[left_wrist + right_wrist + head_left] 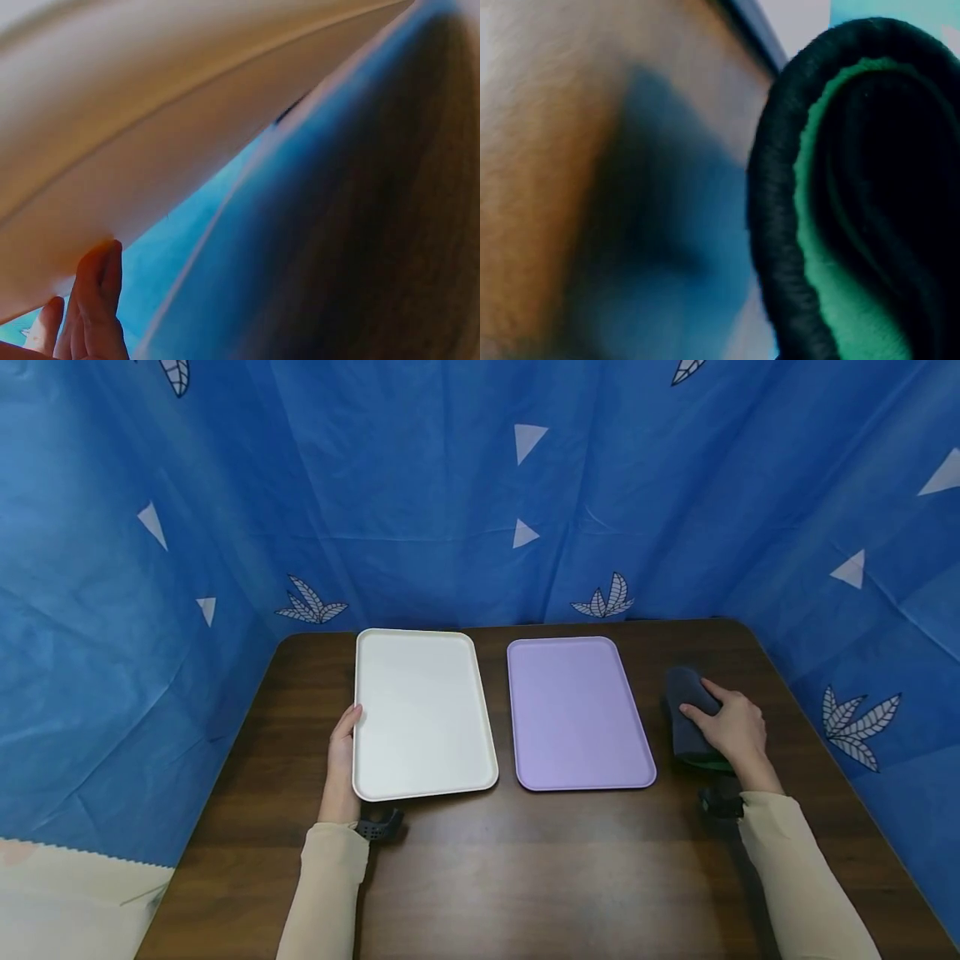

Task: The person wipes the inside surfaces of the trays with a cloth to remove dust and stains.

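Note:
My left hand (342, 750) grips the left edge of a white rectangular tray (423, 714), thumb over the rim. In the left wrist view, the tray's pale underside (150, 172) is raised off the table, and fingertips (97, 277) reach beneath it. To the right, my right hand (737, 727) holds a folded dark grey cloth (686, 735), thumb and index finger spread over its top. The right wrist view shows the cloth's rolled fold, with a thick stitched dark edge (769, 247) and a green inner side (840, 292); the right hand is hidden there.
A purple rectangular tray (581, 714) lies flat on the dark wooden table (555, 877) between the white tray and the cloth. Blue curtains (420, 485) with white leaf and triangle prints hang behind the table and along both sides.

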`<state>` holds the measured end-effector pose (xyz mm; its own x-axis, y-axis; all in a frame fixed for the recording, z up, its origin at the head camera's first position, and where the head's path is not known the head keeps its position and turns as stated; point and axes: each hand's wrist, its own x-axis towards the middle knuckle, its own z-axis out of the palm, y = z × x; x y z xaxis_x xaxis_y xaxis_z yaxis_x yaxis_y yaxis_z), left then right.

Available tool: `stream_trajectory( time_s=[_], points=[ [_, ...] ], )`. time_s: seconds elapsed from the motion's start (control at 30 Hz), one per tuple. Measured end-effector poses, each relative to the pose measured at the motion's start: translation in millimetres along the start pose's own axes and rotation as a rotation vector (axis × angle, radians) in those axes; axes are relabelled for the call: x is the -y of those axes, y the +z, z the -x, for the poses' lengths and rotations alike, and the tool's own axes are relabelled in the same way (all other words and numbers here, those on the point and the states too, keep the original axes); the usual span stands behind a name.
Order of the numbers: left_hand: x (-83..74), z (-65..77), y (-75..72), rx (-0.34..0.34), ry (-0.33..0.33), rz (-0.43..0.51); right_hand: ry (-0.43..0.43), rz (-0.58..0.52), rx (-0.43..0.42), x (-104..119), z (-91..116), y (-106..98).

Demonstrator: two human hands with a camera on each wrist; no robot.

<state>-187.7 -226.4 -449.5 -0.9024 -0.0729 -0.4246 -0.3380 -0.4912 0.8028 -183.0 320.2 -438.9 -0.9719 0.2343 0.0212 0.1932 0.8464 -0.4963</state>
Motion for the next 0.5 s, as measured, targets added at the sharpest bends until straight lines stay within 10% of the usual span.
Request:
stream_trajectory(
  time_s=[0.5],
  points=[
    [14.1, -21.8, -5.7, -0.025, -0.006, -0.127, -0.026, 0.118, 0.139, -11, 1, 17]
  ],
)
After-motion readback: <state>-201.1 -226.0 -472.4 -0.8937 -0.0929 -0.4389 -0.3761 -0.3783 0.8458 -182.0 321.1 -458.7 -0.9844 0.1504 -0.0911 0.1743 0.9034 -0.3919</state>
